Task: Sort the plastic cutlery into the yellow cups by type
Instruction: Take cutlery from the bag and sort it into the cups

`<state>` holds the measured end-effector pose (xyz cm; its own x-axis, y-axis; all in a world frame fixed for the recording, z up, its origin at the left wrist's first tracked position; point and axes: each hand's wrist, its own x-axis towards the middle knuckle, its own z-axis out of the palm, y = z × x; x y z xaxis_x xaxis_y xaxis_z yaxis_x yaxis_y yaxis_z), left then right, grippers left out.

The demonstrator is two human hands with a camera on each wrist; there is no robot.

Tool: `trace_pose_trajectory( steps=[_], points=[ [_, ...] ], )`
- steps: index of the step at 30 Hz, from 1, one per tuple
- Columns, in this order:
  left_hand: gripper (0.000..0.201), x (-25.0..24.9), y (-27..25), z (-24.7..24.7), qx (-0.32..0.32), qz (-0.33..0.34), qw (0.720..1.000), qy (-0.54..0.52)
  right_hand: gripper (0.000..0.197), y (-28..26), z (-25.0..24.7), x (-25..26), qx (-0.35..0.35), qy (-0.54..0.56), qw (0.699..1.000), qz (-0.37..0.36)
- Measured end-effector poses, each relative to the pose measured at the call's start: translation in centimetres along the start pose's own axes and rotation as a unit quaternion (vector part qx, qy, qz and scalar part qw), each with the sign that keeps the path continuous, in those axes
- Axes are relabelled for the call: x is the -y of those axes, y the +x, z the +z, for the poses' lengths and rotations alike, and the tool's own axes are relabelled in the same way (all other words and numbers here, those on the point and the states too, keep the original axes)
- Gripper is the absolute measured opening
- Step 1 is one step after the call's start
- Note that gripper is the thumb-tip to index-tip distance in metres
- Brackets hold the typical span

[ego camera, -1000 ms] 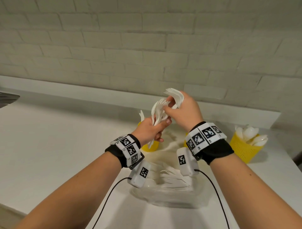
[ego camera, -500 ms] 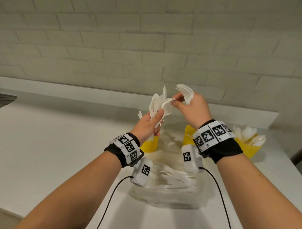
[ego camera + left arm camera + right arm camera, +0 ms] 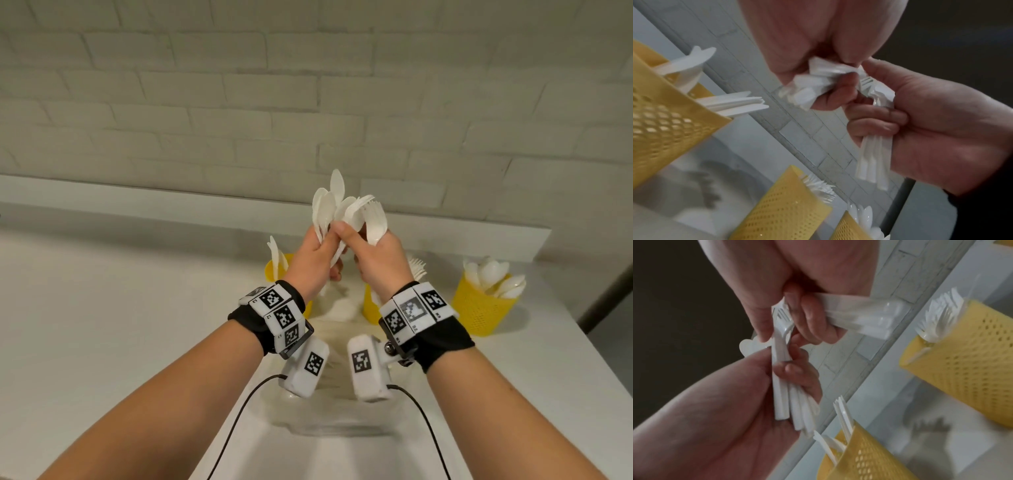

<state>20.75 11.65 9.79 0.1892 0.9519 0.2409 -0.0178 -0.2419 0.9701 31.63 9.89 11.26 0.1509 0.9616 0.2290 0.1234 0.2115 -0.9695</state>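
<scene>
Head view: above the white surface (image 3: 102, 308), the left hand (image 3: 313, 263) clamps a bundle of white plastic spoons (image 3: 327, 209); the right hand (image 3: 380, 263) clamps white plastic forks (image 3: 373, 222). Advisably, pull one type free at a time. Three yellow perforated cups (image 3: 479, 308) stand beyond.

Left wrist view: fingers (image 3: 875, 116) curl around handles.

Right wrist view: a fork-filled cup (image 3: 962, 353) stands nearby, unobstructed.

Your hands (image 3: 346, 263) are raised above three yellow cups (image 3: 483, 305) lined along the far tabletop (image 3: 120, 308), each bristling with upright cutlery. A clear tub (image 3: 332, 421) blocks the near middle. The left side lies open; the brick wall (image 3: 308, 102) closes the far edge.
</scene>
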Motion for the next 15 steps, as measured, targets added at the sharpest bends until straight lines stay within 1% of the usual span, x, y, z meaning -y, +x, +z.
trace_pose_trajectory(
  steps=[3,6,8,9,11,13,15],
  points=[
    [0.02,-0.3,0.4,0.9,0.017,-0.008,1.0,0.005,0.024,-0.1,-1.3,0.3,-0.007,-0.015,1.0,0.011],
    [0.026,0.0,1.1,1.9,0.036,-0.007,0.999,0.034,0.019,-0.1,-2.9,0.4,-0.01,-0.015,0.999,0.03],
    [0.027,0.2,1.5,2.7,0.024,-0.016,0.998,0.061,0.013,0.3,-3.9,0.3,-0.012,-0.03,0.999,0.034],
    [0.028,0.2,1.7,3.0,0.015,-0.031,0.998,0.056,0.013,0.6,-4.4,0.0,-0.021,-0.044,0.998,0.035],
    [0.027,0.3,1.9,3.6,0.003,-0.065,0.998,0.013,0.02,1.4,-5.7,-0.5,-0.052,-0.063,0.996,0.034],
    [0.025,0.1,2.1,3.8,-0.012,-0.073,0.997,-0.002,0.027,2.2,-6.8,-1.0,-0.08,-0.081,0.993,0.038],
    [0.023,0.1,2.3,3.7,-0.018,-0.074,0.997,-0.009,0.024,2.6,-7.4,-1.5,-0.087,-0.093,0.991,0.041]
  ],
)
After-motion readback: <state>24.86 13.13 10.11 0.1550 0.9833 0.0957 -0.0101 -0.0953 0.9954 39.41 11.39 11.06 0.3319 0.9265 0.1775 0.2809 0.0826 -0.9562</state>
